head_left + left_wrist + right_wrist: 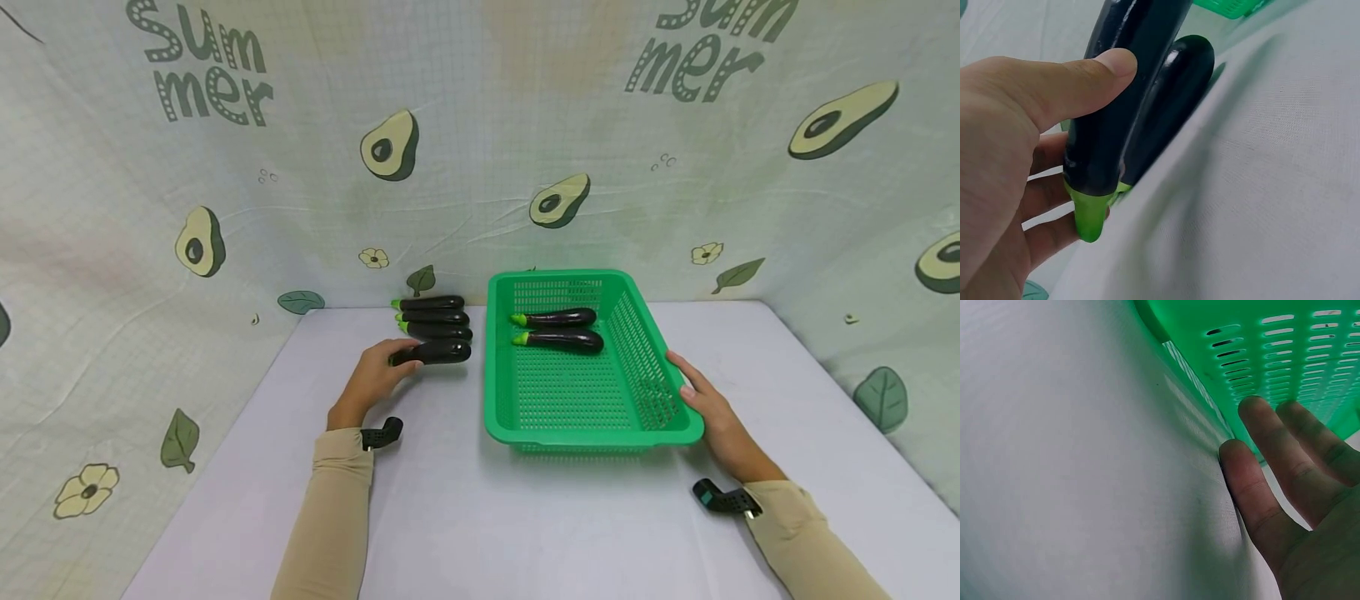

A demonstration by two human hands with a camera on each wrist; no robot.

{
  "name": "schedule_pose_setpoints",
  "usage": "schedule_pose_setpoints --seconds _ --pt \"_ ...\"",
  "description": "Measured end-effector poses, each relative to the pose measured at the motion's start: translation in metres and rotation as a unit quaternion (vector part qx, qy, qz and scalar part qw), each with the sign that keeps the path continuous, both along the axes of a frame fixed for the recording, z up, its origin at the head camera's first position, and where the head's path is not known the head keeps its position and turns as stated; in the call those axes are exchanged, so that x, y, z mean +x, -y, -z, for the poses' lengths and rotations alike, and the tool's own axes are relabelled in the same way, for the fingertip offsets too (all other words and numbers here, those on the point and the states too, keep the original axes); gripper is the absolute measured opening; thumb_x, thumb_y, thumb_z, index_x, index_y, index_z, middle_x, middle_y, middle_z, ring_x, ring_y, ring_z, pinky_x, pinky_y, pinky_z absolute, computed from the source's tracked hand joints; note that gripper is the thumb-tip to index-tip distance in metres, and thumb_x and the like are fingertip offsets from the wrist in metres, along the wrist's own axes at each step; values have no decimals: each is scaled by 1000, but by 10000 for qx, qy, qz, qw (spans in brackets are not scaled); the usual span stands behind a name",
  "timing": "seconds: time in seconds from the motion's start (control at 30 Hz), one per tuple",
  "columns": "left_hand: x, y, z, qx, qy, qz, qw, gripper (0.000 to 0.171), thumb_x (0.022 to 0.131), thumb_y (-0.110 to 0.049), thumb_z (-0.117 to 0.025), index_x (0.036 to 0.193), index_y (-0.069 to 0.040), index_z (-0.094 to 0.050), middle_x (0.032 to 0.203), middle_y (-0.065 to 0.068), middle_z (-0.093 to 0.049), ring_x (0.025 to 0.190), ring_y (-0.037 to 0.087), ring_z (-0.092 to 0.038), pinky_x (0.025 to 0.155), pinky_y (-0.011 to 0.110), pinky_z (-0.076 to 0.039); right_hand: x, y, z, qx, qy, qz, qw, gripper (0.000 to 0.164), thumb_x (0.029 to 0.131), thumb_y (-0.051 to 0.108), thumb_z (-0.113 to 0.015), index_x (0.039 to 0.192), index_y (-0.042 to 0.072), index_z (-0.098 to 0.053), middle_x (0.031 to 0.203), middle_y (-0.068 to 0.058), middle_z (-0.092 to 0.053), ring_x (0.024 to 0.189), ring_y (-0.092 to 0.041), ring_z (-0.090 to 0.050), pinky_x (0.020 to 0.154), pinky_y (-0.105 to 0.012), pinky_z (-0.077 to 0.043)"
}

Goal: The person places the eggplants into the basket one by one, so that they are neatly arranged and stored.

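My left hand (378, 375) holds a dark purple eggplant (438, 352) near its green stem end. In the left wrist view the thumb lies across the held eggplant (1125, 94), the other fingers behind it, and another eggplant (1175, 100) shows just beyond. Three more eggplants (431, 317) lie in a row on the table behind it. A green plastic basket (498, 400) stands to the right, with two eggplants (561, 340) inside. My right hand (716, 417) holds the basket's right rim, thumb at the rim and fingers against the slotted outer wall (1254, 356).
A white cloth covers the table (465, 525). Behind and at both sides hangs a pale curtain (480, 150) printed with avocados and leaves. Small black devices (727, 500) are strapped to both wrists.
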State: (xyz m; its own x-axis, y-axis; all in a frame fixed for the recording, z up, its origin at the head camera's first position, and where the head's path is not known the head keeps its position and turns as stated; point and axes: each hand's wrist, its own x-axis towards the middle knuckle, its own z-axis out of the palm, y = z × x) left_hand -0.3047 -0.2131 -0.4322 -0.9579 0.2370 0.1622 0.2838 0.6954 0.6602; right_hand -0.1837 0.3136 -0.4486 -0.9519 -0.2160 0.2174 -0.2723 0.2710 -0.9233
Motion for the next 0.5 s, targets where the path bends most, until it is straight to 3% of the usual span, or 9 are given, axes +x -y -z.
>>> schedule_pose_setpoints --seconds 0.5 --pt "4 -7 -18 -167 -691 75 9974 42 93 -31 -75 131 -16 -67 129 11 -62 122 29 -55 104 52 -42 0 0 -2 -2 15 20 10000 54 110 28 -30 163 25 -17 165 -14 -10 135 -1 -23 95 -8 -25"
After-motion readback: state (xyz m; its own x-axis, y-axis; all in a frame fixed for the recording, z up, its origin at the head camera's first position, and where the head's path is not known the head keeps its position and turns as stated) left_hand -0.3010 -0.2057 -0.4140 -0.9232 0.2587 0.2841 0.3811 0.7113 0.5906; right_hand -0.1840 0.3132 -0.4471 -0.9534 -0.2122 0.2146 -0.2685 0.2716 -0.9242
